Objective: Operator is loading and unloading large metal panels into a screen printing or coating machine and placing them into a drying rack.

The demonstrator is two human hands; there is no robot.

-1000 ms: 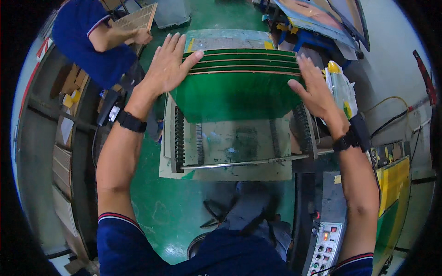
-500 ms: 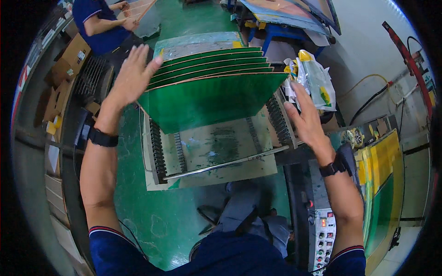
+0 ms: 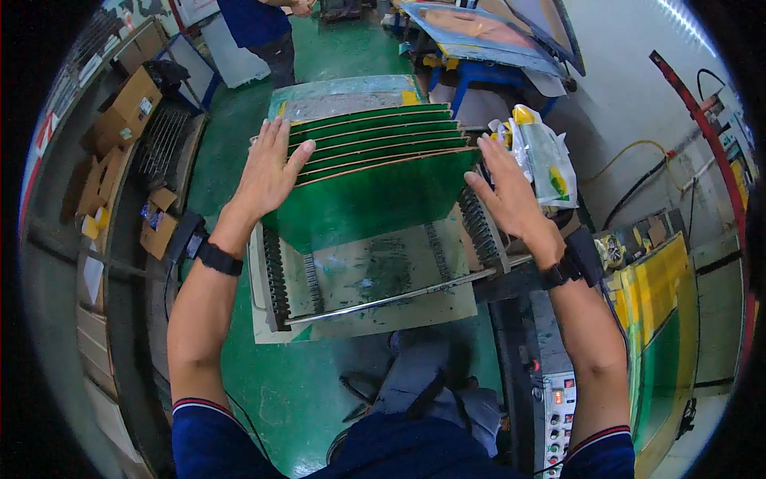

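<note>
Several green circuit panels (image 3: 375, 199) stand upright in a slotted metal rack (image 3: 279, 283) in front of me. My left hand (image 3: 267, 172) lies flat with spread fingers against the left edges of the panels. On the other side my right hand (image 3: 507, 191) presses its open palm on the right edge of the nearest panel. Neither hand closes around anything. Both wrists wear black bands. The rack's near slots hold no panels and show a worn board (image 3: 375, 267) below.
Another person (image 3: 259, 24) stands at the far end beyond the rack. Cardboard boxes (image 3: 124, 112) fill shelves on the left. A plastic bag (image 3: 542, 156) sits right of the rack, a control box (image 3: 558, 399) at lower right, yellow sheets (image 3: 666, 275) further right. The floor is green.
The view has tilted so the rack sits lower and more centred. Both hands stay flat on the panel edges, my left hand having slid a little nearer along the stack.
</note>
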